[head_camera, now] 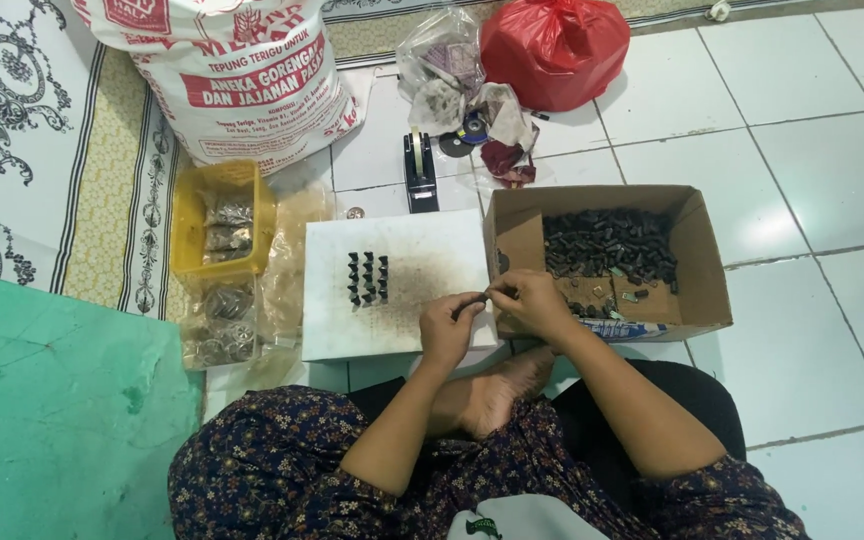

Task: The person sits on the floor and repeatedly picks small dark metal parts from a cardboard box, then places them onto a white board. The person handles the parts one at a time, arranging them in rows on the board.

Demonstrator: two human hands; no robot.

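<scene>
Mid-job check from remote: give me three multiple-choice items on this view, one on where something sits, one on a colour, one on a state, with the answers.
1. Where do the small dark upright pieces stand?
A. On the white board
B. In the yellow tray
C. On the green mat

2. What colour is the plastic bag at the top?
A. Blue
B. Red
C. Black

3. How are the left hand and right hand placed?
A. Both flat on the floor
B. Far apart
C. Close together, pinching a small dark piece

Answers: 1 A, the pieces stand in short rows on the board. 2 B, the bag is plainly red. 3 C, the fingertips meet over the board's edge beside the cardboard box.
</scene>
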